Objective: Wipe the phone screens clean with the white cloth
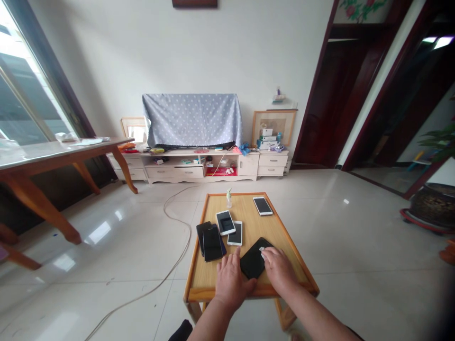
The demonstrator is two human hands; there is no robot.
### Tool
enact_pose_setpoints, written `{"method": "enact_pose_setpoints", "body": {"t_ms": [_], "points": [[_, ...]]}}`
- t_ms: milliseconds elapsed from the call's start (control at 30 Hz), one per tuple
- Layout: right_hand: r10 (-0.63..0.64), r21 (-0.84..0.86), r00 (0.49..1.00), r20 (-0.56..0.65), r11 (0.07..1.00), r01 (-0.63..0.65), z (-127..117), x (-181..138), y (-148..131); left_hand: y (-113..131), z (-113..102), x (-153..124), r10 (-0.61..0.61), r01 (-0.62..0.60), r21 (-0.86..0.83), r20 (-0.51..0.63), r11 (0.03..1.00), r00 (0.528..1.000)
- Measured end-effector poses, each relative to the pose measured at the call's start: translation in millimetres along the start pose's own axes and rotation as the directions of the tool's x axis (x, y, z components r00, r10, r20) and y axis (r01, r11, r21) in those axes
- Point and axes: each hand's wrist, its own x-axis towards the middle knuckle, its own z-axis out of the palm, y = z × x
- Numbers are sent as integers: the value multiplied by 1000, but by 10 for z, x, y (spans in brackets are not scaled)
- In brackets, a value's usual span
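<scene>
A black phone lies on a small wooden table near its front edge. My left hand rests flat beside the phone, fingers stretched out, steadying its left edge. My right hand is on the phone's right side, fingers pressed on a small white wipe against the screen. Further back lie stacked dark phones, two white phones overlapping, and another white phone at the far right. A small clear bottle stands at the table's far edge.
A white cable snakes over the glossy tiled floor on the left. A low TV cabinet with a cloth-covered screen stands at the back wall. A long wooden table is on the left, dark doorways on the right.
</scene>
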Motion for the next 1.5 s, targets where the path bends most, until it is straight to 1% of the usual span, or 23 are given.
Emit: {"method": "enact_pose_setpoints", "body": {"t_ms": [100, 200, 267, 333, 400, 467, 533, 600, 700, 733, 767, 800, 900, 933, 967, 1000, 1100, 1133, 1167, 1267, 1333, 1400, 1500], "points": [[-75, -26, 993, 88, 997, 78, -51, -167, -211, -12, 38, -2, 17, -17, 18, -29, 1000, 999], [-151, -7, 963, 224, 988, 157, -123, -382, -440, -18, 67, -10, 30, -28, 58, -40, 998, 999], [-187, 13, 937, 295, 981, 192, -177, -447, -507, -18, 64, -22, 38, -36, 78, -24, 996, 999], [-182, 7, 926, 331, 982, 190, -227, -400, -473, -8, 48, -34, 33, -30, 74, -28, 997, 999], [-109, -37, 941, 321, 991, 127, -258, -276, -371, 13, 32, -45, 27, -24, 59, -53, 998, 998], [-6, -93, 962, 275, 995, 33, -257, -163, -276, 34, 26, -52, 30, -25, 62, -72, 998, 997], [36, -108, 967, 253, 994, -9, -223, -138, -250, 44, 32, -57, 28, -23, 71, -74, 997, 997], [-32, -55, 958, 284, 997, 50, -170, -205, -297, 41, 47, -61, 12, -7, 64, -78, 998, 997], [-197, 59, 920, 339, 980, 188, -114, -321, -371, 23, 68, -65, 6, -3, 44, -81, 999, 997], [-216, 76, 913, 347, 976, 202, -113, -322, -366, 18, 72, -66, 9, -5, 41, -82, 999, 997], [-202, 72, 916, 348, 979, 189, -122, -298, -343, 15, 76, -66, 12, -9, 40, -85, 999, 996], [-160, 51, 927, 340, 987, 152, -137, -253, -307, 14, 80, -66, 15, -11, 43, -90, 999, 996], [19, -42, 962, 273, 999, -8, -180, -105, -210, 15, 107, -63, 20, -14, 57, -106, 998, 994], [44, -57, 965, 258, 998, -30, -184, -86, -208, 13, 124, -61, 20, -14, 58, -110, 998, 994], [32, -52, 965, 261, 998, -19, -180, -89, -227, 9, 146, -59, 16, -10, 54, -114, 998, 993], [-11, -29, 960, 281, 999, 20, -170, -110, -260, 2, 170, -56, 11, -5, 48, -119, 999, 993], [-174, 69, 922, 345, 985, 161, -137, -187, -359, -21, 233, -47, -8, 12, 33, -132, 999, 991], [-186, 75, 919, 348, 983, 170, -134, -184, -360, -24, 244, -45, -13, 17, 30, -133, 999, 991], [-164, 59, 927, 338, 986, 153, -137, -158, -336, -23, 246, -43, -13, 17, 27, -134, 999, 991], [-2, -49, 967, 256, 999, 16, -163, 0, -169, 0, 216, -44, 2, 1, 20, -138, 1000, 990], [66, -90, 977, 205, 995, -48, -166, 72, -82, 22, 187, -46, 6, -3, 22, -137, 1000, 991], [49, -81, 975, 215, 996, -32, -143, 55, -91, 38, 174, -45, -6, 10, 27, -134, 1000, 991], [-103, 10, 945, 310, 994, 105, -91, -64, -235, 47, 184, -40, -30, 35, 31, -127, 999, 991]]}}
